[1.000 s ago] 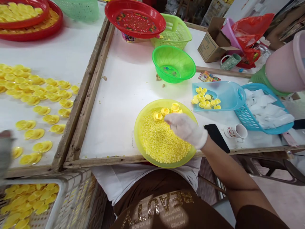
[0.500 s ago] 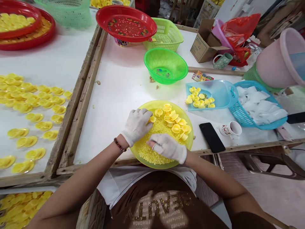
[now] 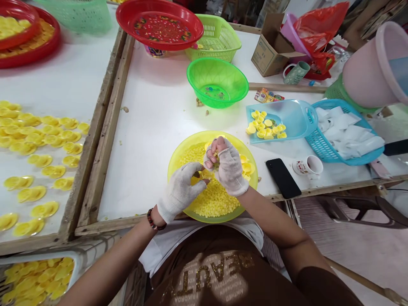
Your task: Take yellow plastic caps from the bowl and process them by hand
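A yellow basin (image 3: 174,159) at the table's front edge holds many small yellow pellets (image 3: 216,199) and yellow cup-shaped pieces (image 3: 247,165) at its right side. My left hand (image 3: 183,189), in a white glove with bare fingertips, is over the basin's left part, thumb and fingers around a small yellow piece (image 3: 207,174). Curled and turned palm up, my right hand (image 3: 226,165), gloved the same way, is just right of it above the basin. Some pale yellow bits show among its fingers; exactly what it holds is partly hidden.
Behind the basin stand a green bowl (image 3: 217,83), a red tray (image 3: 159,25) and a green basket (image 3: 219,38). To the right are a phone (image 3: 283,178), a cup (image 3: 307,165), a blue scoop (image 3: 296,119) and a blue basket (image 3: 344,157). Yellow pieces (image 3: 41,131) lie left.
My right hand has risen from the pellets and turned palm up with fingers curled. My left hand has moved down and left, from the back of the basin. The view has shifted slightly.
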### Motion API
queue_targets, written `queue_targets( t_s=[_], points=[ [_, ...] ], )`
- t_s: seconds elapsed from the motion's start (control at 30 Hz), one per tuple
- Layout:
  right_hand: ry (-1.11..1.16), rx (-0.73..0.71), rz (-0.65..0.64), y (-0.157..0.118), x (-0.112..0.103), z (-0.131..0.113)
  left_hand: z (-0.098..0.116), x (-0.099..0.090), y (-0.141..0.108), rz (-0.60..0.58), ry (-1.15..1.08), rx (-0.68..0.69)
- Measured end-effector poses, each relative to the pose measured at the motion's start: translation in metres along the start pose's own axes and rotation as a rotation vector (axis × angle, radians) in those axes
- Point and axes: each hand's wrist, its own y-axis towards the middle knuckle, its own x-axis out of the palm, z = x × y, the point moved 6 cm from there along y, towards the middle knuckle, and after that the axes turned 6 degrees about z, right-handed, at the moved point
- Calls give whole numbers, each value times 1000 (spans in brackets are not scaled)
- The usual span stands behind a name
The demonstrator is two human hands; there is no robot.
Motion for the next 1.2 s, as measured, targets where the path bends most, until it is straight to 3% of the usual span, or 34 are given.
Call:
queue_targets(
  t_s=[0.13, 0.3, 0.37, 0.47, 0.57, 0.67, 0.77, 0.87, 0.97, 1.1, 1.2],
  points=[
    [-118, -1, -2, -8, -14, -9, 2, -11, -4, 34, 72, 72],
    [-875, -178, -252, -27, -25, -12, 6, -23, -11, 138, 354, 248],
    [-1060, -250, -301, -31, -25, -8, 8, -22, -13, 155, 371, 269],
    [-1023, -158, -315, -29, -26, 0, 14, -19, -15, 181, 308, 303],
    [-899, -10, -425, -27, -26, 4, 14, -19, -17, 178, 244, 257],
    [-990, -48, -503, -28, -26, -6, 5, -23, -17, 150, 177, 133],
    [-1330, -274, -481, -27, -22, -19, -1, -27, -17, 149, 120, 49],
    [-1720, -462, -358, -16, -17, -21, -2, -29, -14, 152, 121, 58],
    [-2006, -515, -273, 7, -12, -14, 0, -27, -12, 137, 199, 105],
    [-2118, -474, -362, 33, -6, 3, -1, -24, -12, 90, 229, 127],
    [-2108, -521, -438, 36, -3, 5, -2, -23, -10, 89, 205, 127]
  ],
)
